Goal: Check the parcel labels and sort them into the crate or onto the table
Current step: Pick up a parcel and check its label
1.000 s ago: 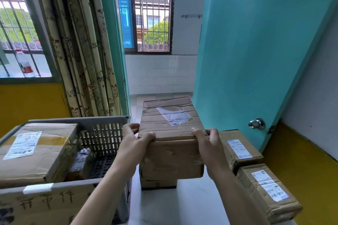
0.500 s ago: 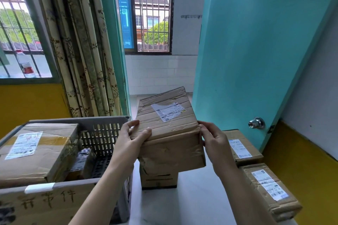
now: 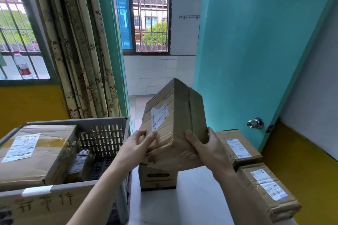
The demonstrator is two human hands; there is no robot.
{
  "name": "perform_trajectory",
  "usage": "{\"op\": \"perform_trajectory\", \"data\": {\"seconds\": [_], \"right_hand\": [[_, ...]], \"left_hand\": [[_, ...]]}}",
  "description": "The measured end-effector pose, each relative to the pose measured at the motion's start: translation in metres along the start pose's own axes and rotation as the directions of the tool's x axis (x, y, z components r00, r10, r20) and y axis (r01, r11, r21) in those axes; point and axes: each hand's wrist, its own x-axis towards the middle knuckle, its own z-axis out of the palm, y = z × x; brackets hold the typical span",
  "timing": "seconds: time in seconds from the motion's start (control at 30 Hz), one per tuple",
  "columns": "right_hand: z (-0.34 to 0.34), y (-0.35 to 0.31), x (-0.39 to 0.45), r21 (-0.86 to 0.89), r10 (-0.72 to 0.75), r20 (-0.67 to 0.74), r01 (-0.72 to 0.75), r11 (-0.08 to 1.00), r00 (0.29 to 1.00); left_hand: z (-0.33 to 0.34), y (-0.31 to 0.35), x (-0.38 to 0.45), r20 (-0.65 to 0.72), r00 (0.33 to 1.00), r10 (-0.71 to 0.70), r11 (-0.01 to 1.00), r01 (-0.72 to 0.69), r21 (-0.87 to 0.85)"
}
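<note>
parcel [image 3: 170, 133] tipped up, label turned leftward since earlier | left hand [image 3: 140, 144], right hand [image 3: 206, 144] fingers curled, gripping lower corners | steady it, read label [image 3: 159, 116] before choosing crate [image 3: 109, 124]

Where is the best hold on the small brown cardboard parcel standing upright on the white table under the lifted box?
Grip the small brown cardboard parcel across its two narrow upright side faces, from above and in front. It stands tall and slim on the white table, with bare tabletop to its right. The tilted brown box held by the left hand and right hand covers its top and must clear first.
</note>
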Motion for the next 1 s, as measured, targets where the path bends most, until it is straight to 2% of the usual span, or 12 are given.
{"op": "perform_trajectory", "data": {"seconds": [0.13,0.3,0.53,0.67,0.8,1.0], "right_hand": [[0.004,-0.002,0.0,0.011,-0.023,-0.045,0.023,1.0,0.999],[0.014,0.001,-0.003,0.02,-0.089,-0.041,0.09,0.996,0.995],[0.014,0.006,0.0,0.059,-0.089,0.042,0.086,0.995,0.995],[0.014,0.005,-0.002,0.024,-0.088,0.001,0.088,0.996,0.996],[0.012,0.0,0.002,0.028,-0.022,0.015,0.021,0.999,1.0],[0.014,-0.003,-0.001,-0.013,-0.108,-0.054,0.108,0.994,0.993]], "left_hand": [[0.012,0.019,-0.007,0.033,0.999,0.009,0.999,-0.01,0.046],[0.02,0.026,-0.014,0.127,0.991,0.029,0.989,-0.009,-0.149],[0.023,0.022,-0.012,0.057,0.996,0.069,0.991,-0.062,-0.119],[0.023,0.019,-0.013,0.048,0.994,0.095,0.991,-0.09,-0.102],[0.023,0.02,-0.01,0.004,0.999,0.053,0.987,-0.052,-0.15],[0.03,0.019,-0.012,-0.105,0.993,0.048,0.997,-0.054,-0.051]]}}
